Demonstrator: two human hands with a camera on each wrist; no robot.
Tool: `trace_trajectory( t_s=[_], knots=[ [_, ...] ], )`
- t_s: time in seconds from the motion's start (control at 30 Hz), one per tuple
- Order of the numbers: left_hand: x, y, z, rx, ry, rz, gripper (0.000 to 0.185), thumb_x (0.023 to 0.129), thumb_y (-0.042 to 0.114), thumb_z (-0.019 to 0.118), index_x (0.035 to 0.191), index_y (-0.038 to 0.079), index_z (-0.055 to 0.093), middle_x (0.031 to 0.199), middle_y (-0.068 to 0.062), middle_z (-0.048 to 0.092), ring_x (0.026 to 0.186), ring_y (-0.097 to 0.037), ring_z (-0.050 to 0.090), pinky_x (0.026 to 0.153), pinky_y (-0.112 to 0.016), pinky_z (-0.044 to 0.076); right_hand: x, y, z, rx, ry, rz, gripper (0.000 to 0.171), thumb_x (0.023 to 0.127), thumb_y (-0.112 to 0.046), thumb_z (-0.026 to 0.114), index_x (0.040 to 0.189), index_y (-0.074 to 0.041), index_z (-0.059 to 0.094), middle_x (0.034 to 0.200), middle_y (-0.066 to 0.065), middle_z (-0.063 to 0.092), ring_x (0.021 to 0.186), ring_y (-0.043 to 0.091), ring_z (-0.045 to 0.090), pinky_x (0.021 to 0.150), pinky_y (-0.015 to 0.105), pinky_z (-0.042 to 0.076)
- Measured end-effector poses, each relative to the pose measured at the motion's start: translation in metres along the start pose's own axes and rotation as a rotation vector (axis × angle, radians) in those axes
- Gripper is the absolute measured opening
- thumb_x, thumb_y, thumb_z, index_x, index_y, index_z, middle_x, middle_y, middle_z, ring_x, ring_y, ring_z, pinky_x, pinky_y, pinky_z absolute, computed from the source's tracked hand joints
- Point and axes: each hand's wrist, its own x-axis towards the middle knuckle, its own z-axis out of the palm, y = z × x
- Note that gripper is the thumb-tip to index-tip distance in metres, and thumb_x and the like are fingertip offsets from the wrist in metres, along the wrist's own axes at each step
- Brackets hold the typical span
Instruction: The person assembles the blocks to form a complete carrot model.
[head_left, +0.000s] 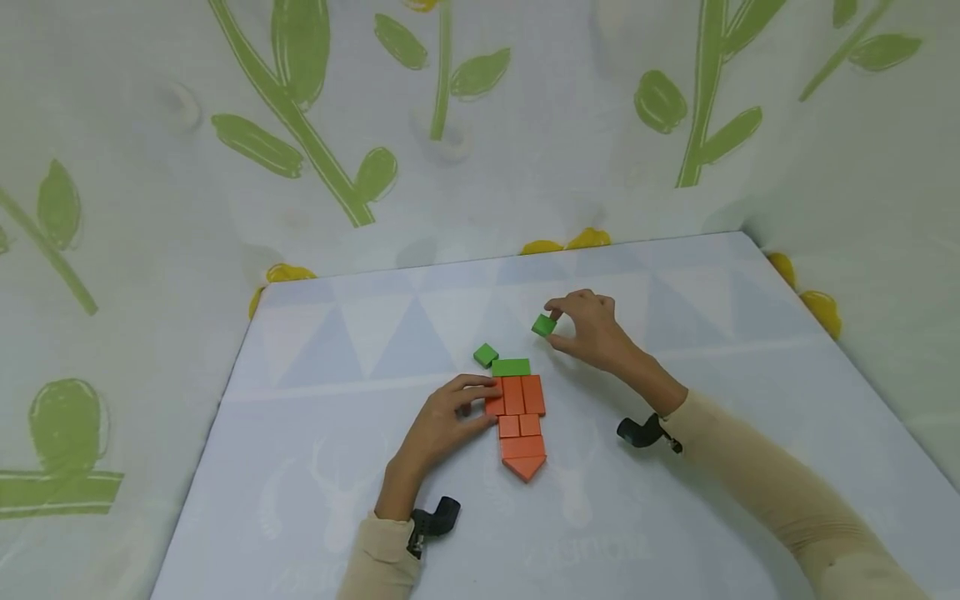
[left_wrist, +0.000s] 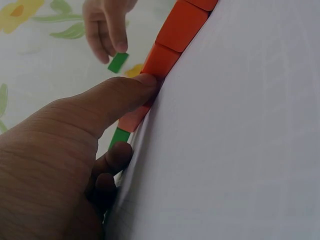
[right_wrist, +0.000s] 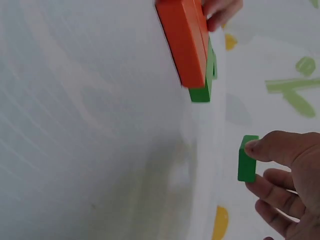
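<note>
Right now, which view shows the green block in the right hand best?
Right wrist: the green block is close, pinched by the right hand. Head view shows it small; left wrist shows it distant and blurred.

R forearm (head_left: pixel 825 517) cut off, pic edge
</note>
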Motion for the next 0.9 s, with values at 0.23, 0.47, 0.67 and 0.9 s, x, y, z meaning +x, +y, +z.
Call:
trace_trajectory(
  t_s=[0.23,0.47,0.67,0.9],
  knots=[
    [0.0,0.001,0.0,0.003,0.013,0.015,0.038,0.084,0.035,0.066,0.12,0.029,0.061,0.128,0.014,0.049,0.079,-0.005,0.048,0.067,-0.023,0.043,-0.014,-0.01,0.009,-0.024,0.018,-0.015,0.043,0.074,-0.026,0.075,0.114,-0.015,0.061,0.092,-0.007,0.062,0.108,0.019,0.044,0.093,0.051,0.022],
    [0.0,0.002,0.001,-0.001,0.035,0.039,0.038,0.082,0.032,0.069,0.119,0.026,0.062,0.127,0.013,0.05,0.078,-0.006,0.05,0.067,-0.023,0.044,-0.022,-0.014,0.017,-0.042,0.009,-0.027,0.043,0.074,-0.026,0.075,0.113,-0.013,0.062,0.092,-0.005,0.062,0.106,0.021,0.045,0.092,0.053,0.023],
    [0.0,0.002,0.002,-0.008,0.029,0.03,0.038,0.082,0.033,0.068,0.119,0.026,0.062,0.127,0.014,0.049,0.077,-0.005,0.049,0.067,-0.022,0.044,-0.024,-0.014,0.023,-0.043,0.011,-0.011,0.043,0.074,-0.027,0.075,0.113,-0.014,0.062,0.091,-0.005,0.062,0.105,0.021,0.046,0.093,0.053,0.022],
    [-0.001,0.001,0.001,0.001,0.029,0.018,0.038,0.083,0.033,0.068,0.119,0.028,0.061,0.127,0.017,0.048,0.078,-0.003,0.049,0.067,-0.022,0.044,-0.025,-0.017,0.028,-0.04,0.001,-0.004,0.043,0.075,-0.029,0.075,0.113,-0.013,0.062,0.091,-0.005,0.063,0.104,0.021,0.046,0.093,0.054,0.021]
  ],
)
